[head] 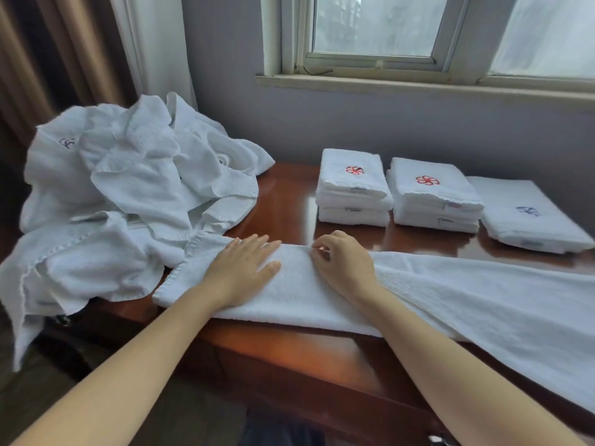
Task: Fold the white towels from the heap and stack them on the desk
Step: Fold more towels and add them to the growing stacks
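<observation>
A long white towel (450,291), folded lengthwise, lies across the front of the brown desk (286,201). My left hand (244,268) presses flat on its left part with straight fingers. My right hand (341,265) sits just to the right and pinches the towel's far edge between thumb and curled fingers. A heap of crumpled white towels (128,188) covers the desk's left end. At the back right stand two stacks of folded towels with red logos (354,188) (431,194), and a single folded towel with a blue logo (528,214).
The wall and a window sill (418,85) rise right behind the desk. Brown curtains (58,53) hang at the far left. The towel's right end droops over the desk's front edge (322,355). Bare wood shows between the heap and the stacks.
</observation>
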`<state>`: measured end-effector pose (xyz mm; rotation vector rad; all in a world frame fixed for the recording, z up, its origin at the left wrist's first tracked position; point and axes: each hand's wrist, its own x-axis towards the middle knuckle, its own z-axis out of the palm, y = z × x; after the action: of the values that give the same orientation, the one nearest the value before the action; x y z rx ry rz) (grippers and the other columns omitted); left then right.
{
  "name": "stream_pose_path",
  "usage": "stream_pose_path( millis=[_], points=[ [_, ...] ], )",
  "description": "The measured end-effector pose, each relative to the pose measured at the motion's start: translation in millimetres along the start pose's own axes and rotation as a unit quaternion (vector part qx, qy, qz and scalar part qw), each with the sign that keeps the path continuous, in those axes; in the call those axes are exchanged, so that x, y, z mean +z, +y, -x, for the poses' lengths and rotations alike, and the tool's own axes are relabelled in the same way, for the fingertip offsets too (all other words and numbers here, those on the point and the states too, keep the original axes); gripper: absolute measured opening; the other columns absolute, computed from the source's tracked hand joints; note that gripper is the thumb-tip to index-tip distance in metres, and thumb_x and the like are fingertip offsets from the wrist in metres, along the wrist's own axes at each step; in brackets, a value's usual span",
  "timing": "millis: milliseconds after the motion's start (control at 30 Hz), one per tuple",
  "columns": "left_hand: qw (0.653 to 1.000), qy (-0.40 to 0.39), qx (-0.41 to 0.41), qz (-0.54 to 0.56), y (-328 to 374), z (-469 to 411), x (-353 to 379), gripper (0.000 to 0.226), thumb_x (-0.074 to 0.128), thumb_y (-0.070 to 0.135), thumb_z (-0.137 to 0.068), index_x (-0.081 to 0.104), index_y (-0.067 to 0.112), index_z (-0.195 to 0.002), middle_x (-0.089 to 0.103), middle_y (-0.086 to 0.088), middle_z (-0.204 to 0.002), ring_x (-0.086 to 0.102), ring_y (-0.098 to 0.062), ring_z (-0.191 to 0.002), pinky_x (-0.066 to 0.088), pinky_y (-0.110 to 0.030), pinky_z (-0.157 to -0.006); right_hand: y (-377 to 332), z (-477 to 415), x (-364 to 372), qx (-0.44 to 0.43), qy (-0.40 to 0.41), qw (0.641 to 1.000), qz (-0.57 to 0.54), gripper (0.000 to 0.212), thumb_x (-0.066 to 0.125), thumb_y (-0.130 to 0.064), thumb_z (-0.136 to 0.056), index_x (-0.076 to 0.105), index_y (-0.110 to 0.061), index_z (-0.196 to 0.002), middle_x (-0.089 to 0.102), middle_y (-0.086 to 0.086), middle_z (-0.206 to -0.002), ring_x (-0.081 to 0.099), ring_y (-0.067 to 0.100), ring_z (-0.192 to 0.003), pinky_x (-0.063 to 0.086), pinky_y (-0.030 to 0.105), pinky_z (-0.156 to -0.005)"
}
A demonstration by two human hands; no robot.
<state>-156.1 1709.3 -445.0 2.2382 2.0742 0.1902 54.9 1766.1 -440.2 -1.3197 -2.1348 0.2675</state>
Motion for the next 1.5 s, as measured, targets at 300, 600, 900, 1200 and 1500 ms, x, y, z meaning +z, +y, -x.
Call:
stream_pose_path(
  millis=[300,600,900,1200,1500],
  points=[
    [0.982,0.083,0.076,0.153,62.2,-2.1,-4.4,0.044,0.044,0.032,-0.102,0.042,0.030,-0.146,0.034,0.011,-0.155,0.014,-0.007,-0.149,0.005,-0.032,-0.123,43.8,49.6,-70.0,0.037,-0.009,0.995,0.088,0.031,0.058,-0.017,-0.083,0.068,-0.028,-0.110,0.064,-0.009,-0.106,0.057,0.018,-0.103,0.039,0.029,-0.069],
    [0.929,0.069,0.290,0.221,204.5,-5.4,1.3,0.041,0.066,0.015,-0.083,0.065,0.028,-0.123,0.060,0.013,-0.127,0.052,-0.005,-0.120,0.042,-0.025,-0.103,88.2,128.1,-153.7,0.122,0.032,0.985,0.121,0.037,0.061,-0.011,-0.073,0.069,-0.028,-0.105,0.066,-0.010,-0.105,0.059,0.016,-0.102,0.048,0.031,-0.083],
    [0.911,0.132,0.336,0.199,286.0,-15.9,14.9,0.022,0.070,0.026,-0.087,0.071,0.028,-0.109,0.066,0.012,-0.112,0.061,-0.014,-0.105,0.049,-0.033,-0.087,118.0,174.1,-196.3,0.178,0.065,0.971,0.144,0.033,0.063,-0.012,-0.077,0.069,-0.027,-0.106,0.067,-0.011,-0.106,0.058,0.015,-0.106,0.044,0.028,-0.087],
    [0.897,0.170,0.359,0.193,345.1,-25.7,15.9,0.018,0.069,0.033,-0.089,0.070,0.021,-0.103,0.070,0.006,-0.102,0.064,-0.023,-0.095,0.049,-0.035,-0.077,146.3,195.4,-230.7,0.250,0.131,0.943,0.178,0.033,0.063,-0.017,-0.075,0.069,-0.031,-0.103,0.069,-0.013,-0.105,0.058,0.012,-0.106,0.034,0.022,-0.078],
    [0.911,0.163,0.267,0.267,353.1,-59.4,11.7,0.009,0.058,0.032,-0.095,0.063,0.025,-0.098,0.066,0.009,-0.093,0.062,-0.017,-0.086,0.050,-0.035,-0.075,180.5,189.2,-267.3,0.279,0.277,0.905,0.165,0.025,0.056,-0.007,-0.072,0.068,-0.026,-0.082,0.066,-0.010,-0.083,0.060,0.017,-0.082,0.033,0.026,-0.065]
  ],
)
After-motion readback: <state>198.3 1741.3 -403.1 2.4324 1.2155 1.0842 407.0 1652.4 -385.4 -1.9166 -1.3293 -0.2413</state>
